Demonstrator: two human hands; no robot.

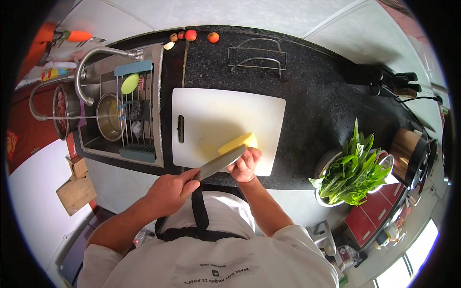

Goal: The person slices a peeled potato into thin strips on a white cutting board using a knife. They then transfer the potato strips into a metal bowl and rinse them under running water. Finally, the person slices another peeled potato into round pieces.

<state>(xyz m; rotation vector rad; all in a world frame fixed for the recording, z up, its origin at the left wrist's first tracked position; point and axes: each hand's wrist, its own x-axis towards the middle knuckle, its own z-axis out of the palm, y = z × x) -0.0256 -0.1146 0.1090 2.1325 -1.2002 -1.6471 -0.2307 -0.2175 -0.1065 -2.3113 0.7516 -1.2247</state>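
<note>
My left hand (171,193) grips the handle of a kitchen knife, its wide steel blade (219,163) pointing up and to the right. The blade lies along the near side of a peeled yellow vegetable (237,143), which looks like a potato with a flat cut end. My right hand (245,165), fingers curled, holds the vegetable's near right part by the knife tip. Both are over the lower right of a white cutting board (223,111) with a slot handle at its left. The blade hides part of the vegetable, so its contact with the edge cannot be told.
Left is a sink (158,108) with a drying rack (134,68), a metal bowl (110,133) and curved taps (81,72). Several small fruits (191,35) and a wire stand (257,66) sit behind the board. Right are leafy greens (354,172) and a knife block (381,79).
</note>
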